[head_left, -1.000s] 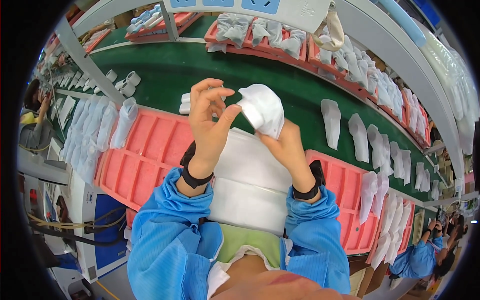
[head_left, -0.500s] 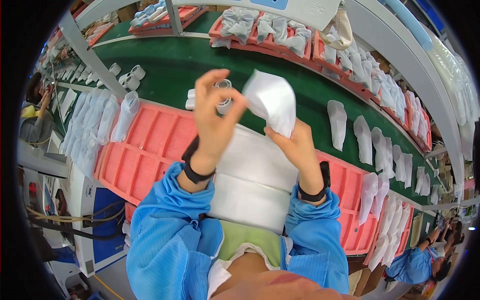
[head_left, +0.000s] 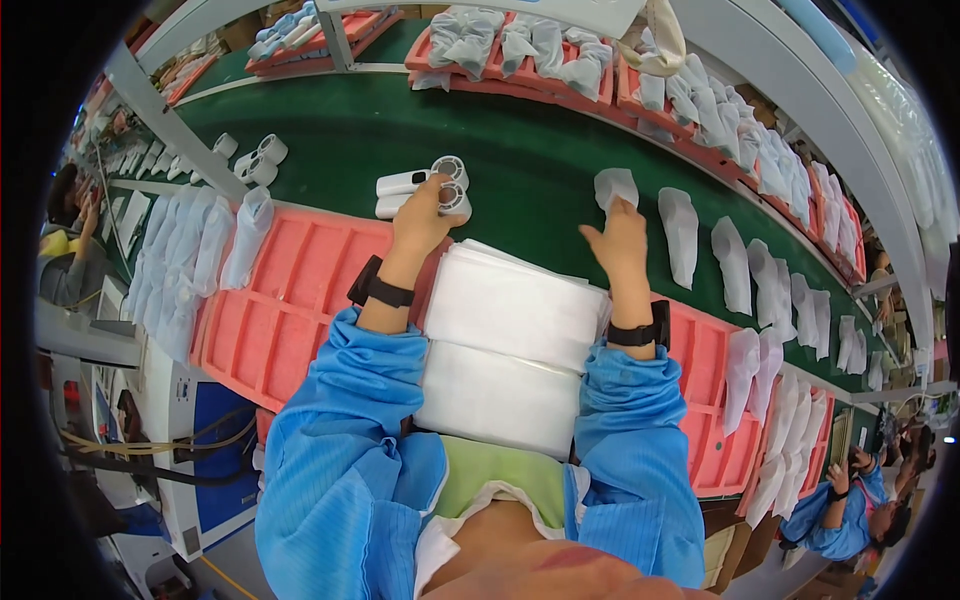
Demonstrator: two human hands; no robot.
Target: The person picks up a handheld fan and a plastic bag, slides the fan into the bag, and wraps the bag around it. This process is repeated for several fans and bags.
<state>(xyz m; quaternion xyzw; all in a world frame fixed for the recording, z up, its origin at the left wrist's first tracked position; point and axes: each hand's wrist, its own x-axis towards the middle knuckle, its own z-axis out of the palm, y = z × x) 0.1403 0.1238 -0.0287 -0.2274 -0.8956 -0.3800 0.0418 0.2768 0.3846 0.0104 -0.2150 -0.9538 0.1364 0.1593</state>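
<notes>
Two white handheld devices with round ring-shaped ends (head_left: 402, 183) lie side by side on the green belt, left of centre. My left hand (head_left: 420, 222) is closed about the round end of the nearer one. Farther right, a device in a translucent white sleeve (head_left: 612, 183) rests on the belt. My right hand (head_left: 623, 245) has its fingers on the near end of that sleeve, thumb spread away, not wrapped round it. Between my forearms sit two stacks of flat white sleeves (head_left: 512, 305), one nearer to me than the other.
Pink compartment trays (head_left: 290, 290) flank the stacks. Sleeved devices (head_left: 680, 235) stand in a row along the belt to the right; more (head_left: 180, 250) lie at the left. Filled pink trays (head_left: 520, 85) line the far side below a grey metal frame (head_left: 800, 110). A co-worker (head_left: 840, 510) is at lower right.
My right hand has put the sleeved device down on the belt at the right. My left hand has moved from the raised sleeve down onto the nearer bare device.
</notes>
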